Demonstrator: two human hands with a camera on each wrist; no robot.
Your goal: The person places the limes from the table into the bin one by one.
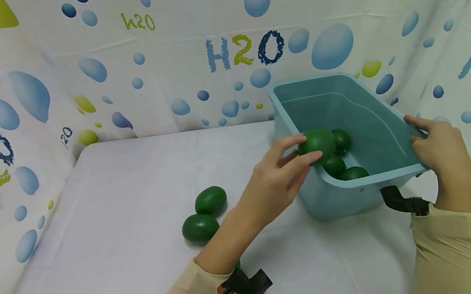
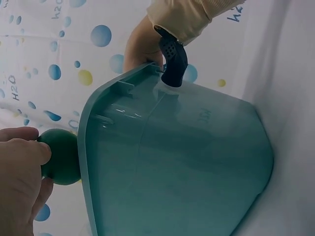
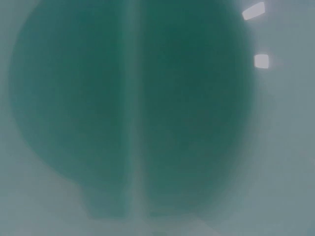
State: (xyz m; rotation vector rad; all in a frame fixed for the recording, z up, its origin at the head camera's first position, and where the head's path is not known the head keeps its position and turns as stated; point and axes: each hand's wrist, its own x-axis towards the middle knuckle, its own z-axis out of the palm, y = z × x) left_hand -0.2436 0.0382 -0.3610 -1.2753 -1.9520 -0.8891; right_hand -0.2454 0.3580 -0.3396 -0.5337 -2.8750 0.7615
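Observation:
My left hand pinches a glossy dark green oval fruit between thumb and fingers, at the left rim of a teal plastic bin. In the left wrist view this fruit appears right beside the rim. Inside the bin lie more green fruits, three of them visible. On the bin's right rim, my right hand grips the edge. Two like fruits rest on the table left of my forearm, and a green sliver shows by the left wrist. Blurred teal fills the right wrist view.
A white cloth covers the table. White curtains with blue and lime drops and H2O lettering hang behind and on both sides. The bin stands close to the back right. Black straps sit on both wrists.

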